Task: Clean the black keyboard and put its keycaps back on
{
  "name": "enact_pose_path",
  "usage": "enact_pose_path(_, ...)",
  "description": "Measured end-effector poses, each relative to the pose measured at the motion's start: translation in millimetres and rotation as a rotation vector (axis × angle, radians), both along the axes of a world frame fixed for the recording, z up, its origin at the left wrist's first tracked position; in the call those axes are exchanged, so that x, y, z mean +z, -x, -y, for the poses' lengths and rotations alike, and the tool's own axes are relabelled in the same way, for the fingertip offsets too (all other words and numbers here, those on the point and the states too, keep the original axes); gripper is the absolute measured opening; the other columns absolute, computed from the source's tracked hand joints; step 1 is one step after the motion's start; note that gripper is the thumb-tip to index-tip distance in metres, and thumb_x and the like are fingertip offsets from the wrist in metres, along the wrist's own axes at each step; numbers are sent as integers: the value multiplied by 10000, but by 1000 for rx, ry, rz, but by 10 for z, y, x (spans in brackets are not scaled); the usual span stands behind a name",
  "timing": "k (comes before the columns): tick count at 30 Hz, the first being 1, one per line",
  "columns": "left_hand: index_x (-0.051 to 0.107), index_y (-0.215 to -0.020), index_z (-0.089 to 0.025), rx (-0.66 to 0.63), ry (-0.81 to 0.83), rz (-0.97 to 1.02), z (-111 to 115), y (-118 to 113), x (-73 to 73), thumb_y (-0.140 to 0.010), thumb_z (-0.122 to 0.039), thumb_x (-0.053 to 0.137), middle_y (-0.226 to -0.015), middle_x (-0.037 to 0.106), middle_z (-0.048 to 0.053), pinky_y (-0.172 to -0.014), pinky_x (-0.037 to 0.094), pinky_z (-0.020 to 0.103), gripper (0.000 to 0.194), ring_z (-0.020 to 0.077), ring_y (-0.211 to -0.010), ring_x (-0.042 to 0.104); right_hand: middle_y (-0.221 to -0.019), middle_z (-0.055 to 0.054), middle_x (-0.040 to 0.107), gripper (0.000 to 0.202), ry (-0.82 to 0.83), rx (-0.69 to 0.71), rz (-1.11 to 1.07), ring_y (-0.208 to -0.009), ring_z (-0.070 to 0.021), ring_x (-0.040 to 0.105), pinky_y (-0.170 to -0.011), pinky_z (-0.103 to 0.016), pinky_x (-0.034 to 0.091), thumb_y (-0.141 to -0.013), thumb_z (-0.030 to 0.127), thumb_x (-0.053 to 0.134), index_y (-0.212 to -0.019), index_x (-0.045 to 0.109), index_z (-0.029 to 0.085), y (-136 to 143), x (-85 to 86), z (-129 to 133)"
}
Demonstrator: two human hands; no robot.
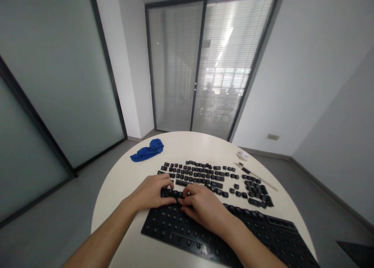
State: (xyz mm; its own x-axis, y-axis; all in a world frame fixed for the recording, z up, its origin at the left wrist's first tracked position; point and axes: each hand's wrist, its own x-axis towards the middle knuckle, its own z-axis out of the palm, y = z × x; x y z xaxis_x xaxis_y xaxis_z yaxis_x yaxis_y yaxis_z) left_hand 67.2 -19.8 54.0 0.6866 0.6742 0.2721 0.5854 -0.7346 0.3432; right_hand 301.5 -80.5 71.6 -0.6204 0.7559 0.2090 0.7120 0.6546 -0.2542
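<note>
A black keyboard (pixel 187 231) lies on the round table, most of its keycaps off and bare posts showing. At its far left corner my left hand (pixel 153 190) is closed round the edge, fingers behind and thumb in front of the top row of keys. Just to the right, my right hand (pixel 201 203) bends over the same row, its thumb and fingers pinched on a keycap that they mostly hide. Beyond both hands, loose black keycaps (pixel 193 174) are laid out in rows. A separate group of keycaps (pixel 257 190) lies to the right.
The white round table (pixel 117 205) has a curved edge. A crumpled blue cloth (pixel 148 150) lies at the back left. To the back right are a thin brush-like stick (pixel 263 179) and small white items (pixel 242 155). Glass doors with blinds (pixel 198 69) stand behind.
</note>
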Motion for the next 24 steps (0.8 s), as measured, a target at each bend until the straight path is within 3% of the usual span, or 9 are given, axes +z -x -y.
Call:
enact_pose_path(12, 662, -983, -240, -73, 9, 27, 23, -61, 1, -825, -420, 722, -981, 615, 19, -782, 448, 311, 247, 213, -919, 599, -1076, -68, 631, 196, 67, 5, 113, -1025, -234, 581, -891, -347, 487, -880, 258, 677, -1059, 758, 261, 0, 193, 67)
enact_pose_path(17, 670, -1021, -248, -82, 16, 3, 45, -87, 22, -802, -390, 742, -981, 610, 21, -783, 451, 305, 270, 215, -913, 598, -1057, -76, 634, 141, 67, -21, 164, -1020, -247, 583, -876, -356, 492, -877, 256, 671, -968, 778, 246, 40, 195, 67)
enact_pose_path(24, 671, -1061, -250, -82, 24, -5, 46, -75, 13, -782, -380, 756, -986, 606, 19, -790, 459, 318, 319, 217, -901, 593, -1047, -51, 646, 149, 78, 8, 51, -1007, -211, 591, -894, -330, 479, -901, 230, 640, -977, 767, 246, -13, 160, 47)
